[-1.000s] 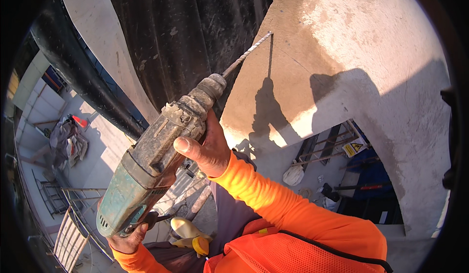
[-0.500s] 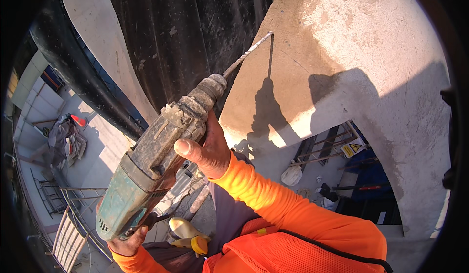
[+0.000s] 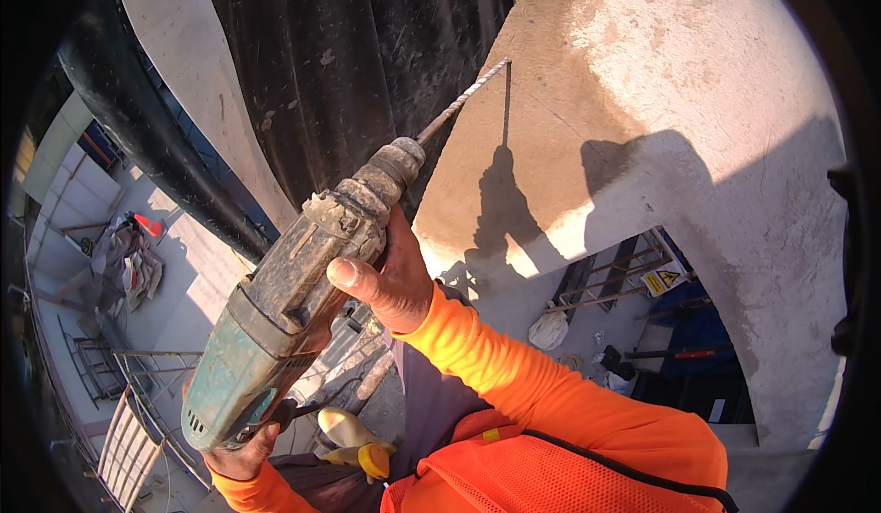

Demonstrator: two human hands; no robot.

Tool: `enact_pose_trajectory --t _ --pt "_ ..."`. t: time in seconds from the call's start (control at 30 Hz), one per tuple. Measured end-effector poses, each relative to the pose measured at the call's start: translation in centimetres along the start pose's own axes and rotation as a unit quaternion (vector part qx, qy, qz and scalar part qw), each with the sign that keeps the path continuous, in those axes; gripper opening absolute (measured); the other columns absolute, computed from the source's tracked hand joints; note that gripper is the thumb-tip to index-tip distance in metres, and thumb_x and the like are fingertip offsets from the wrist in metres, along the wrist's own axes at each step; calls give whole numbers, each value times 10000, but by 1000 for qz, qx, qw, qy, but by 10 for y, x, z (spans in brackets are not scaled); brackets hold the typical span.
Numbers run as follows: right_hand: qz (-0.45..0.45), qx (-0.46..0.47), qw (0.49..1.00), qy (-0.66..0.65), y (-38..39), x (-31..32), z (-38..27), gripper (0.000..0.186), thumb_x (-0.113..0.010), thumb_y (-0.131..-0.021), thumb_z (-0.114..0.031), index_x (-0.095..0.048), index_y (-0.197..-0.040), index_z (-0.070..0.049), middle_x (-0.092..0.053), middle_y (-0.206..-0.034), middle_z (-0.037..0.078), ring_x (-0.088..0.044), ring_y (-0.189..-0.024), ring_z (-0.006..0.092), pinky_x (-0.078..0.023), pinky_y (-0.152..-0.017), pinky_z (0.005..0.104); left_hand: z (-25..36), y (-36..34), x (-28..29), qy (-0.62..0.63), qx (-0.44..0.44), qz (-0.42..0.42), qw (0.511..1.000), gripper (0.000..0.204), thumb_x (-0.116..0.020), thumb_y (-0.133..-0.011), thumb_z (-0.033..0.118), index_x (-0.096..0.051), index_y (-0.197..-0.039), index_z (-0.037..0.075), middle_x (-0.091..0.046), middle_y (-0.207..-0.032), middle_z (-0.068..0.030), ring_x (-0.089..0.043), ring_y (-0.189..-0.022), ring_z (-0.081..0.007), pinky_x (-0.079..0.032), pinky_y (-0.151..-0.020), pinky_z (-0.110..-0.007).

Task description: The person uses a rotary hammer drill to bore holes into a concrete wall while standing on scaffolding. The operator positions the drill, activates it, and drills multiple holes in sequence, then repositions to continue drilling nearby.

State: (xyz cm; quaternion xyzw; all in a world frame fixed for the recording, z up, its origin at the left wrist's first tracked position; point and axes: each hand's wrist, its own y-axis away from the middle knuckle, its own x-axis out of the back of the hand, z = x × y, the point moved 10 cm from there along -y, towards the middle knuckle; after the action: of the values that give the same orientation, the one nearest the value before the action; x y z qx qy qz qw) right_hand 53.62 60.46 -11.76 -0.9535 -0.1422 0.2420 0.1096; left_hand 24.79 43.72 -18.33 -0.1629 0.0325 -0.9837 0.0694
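Note:
My right hand (image 3: 390, 288) grips the front of a dusty teal-and-grey rotary drill (image 3: 252, 334) just behind its chuck, thumb along the side. My left hand (image 3: 240, 451) is wrapped round the rear handle at lower left, partly hidden by the tool's body. A long spiral bit (image 3: 463, 98) runs up and right from the chuck (image 3: 395, 164), its tip at a beige rendered concrete surface (image 3: 642, 72), casting a thin shadow there. Dark, creased sheeting (image 3: 303, 63) lies behind the bit and drill.
A black pipe (image 3: 156, 146) curves along the upper left. Lower down are an orange cone (image 3: 148, 225), piled sheeting (image 3: 138, 270), metal frames (image 3: 124, 449) and a cream-and-yellow object (image 3: 349, 435) by my legs. An opening at right shows ladders (image 3: 619, 270) and a warning sign (image 3: 663, 282).

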Motion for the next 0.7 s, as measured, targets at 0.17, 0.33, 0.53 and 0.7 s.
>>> enact_pose_trajectory --t 0.17,0.33,0.53,0.7 --pt "6 5 1000 5 2 3 1 890 -861 -878 -358 -323 -1524 -67 -543 -1353 96 -561 -1257 195 -465 -1109 366 0 0 1 -27 -14 1 1000 1013 -948 -711 489 -502 -1458 -30 -508 -1418 -178 -538 -1309 -322 -415 -1115 -434" --pt "5 9 1000 8 2 3 2 890 -860 -878 -353 -322 -1526 -66 -547 -1345 97 -564 -1259 196 -469 -1105 369 6 -1 0 -29 -35 13 999 1001 -946 -705 500 -517 -1438 -31 -517 -1395 -176 -542 -1301 -323 -415 -1110 -434" --pt "1 0 1000 0 1 2 1 904 -860 -878 -344 -308 -1536 -62 -539 -1366 104 -561 -1269 198 -462 -1115 369 11 -3 -3 -28 -27 10 999 981 -941 -701 511 -535 -1413 -28 -526 -1377 -175 -550 -1279 -323 -418 -1096 -431" --pt "-5 -3 1000 14 0 1 -1 911 -857 -881 -348 -298 -1539 -57 -535 -1370 108 -559 -1275 199 -459 -1119 367 8 -4 0 -46 -22 7 999 980 -938 -700 517 -537 -1415 -21 -526 -1379 -177 -552 -1273 -326 -420 -1089 -432"
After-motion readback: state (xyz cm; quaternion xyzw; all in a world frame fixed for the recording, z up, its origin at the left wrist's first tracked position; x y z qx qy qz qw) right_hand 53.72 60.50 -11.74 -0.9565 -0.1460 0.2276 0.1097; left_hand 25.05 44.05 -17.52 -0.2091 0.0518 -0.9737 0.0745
